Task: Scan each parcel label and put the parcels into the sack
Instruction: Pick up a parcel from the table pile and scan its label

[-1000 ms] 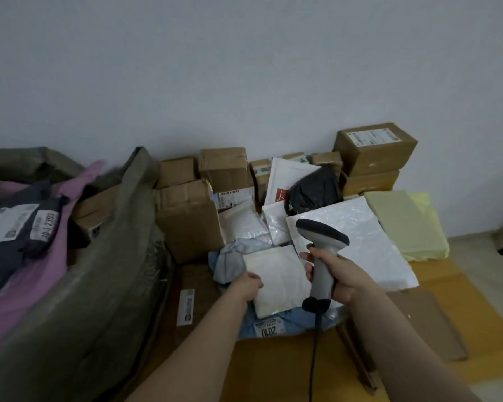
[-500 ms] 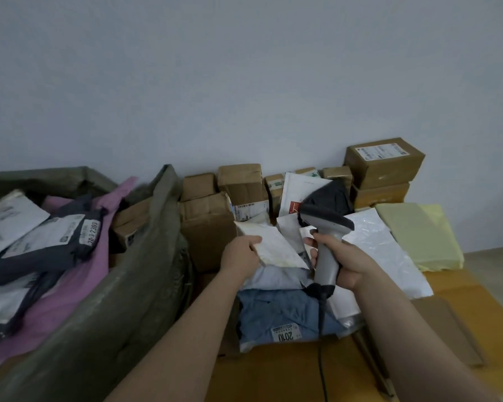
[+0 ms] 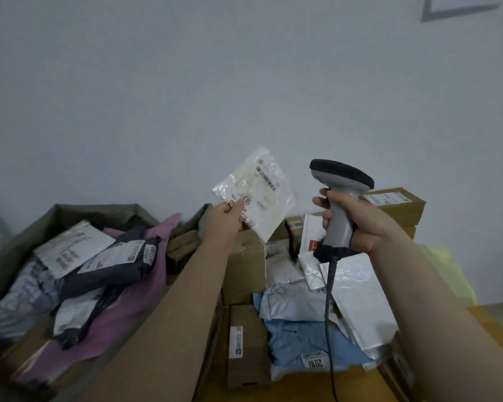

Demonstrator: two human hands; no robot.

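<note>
- Label print on the white parcel (image 3: 256, 195) is blurred, with the thumb covering part.
- Left hand (image 3: 225, 220) grip pinches its lower-left corner; the parcel is held up, right of the sack (image 3: 99, 207).
- Right hand (image 3: 359, 224) grip wraps the scanner (image 3: 341, 181).

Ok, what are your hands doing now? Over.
Left hand pinches white parcel, held in the air. Right hand grips scanner beside it. Nothing between them; sack open at left.

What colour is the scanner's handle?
The scanner handle is light grey, best seen in the head view.
</note>
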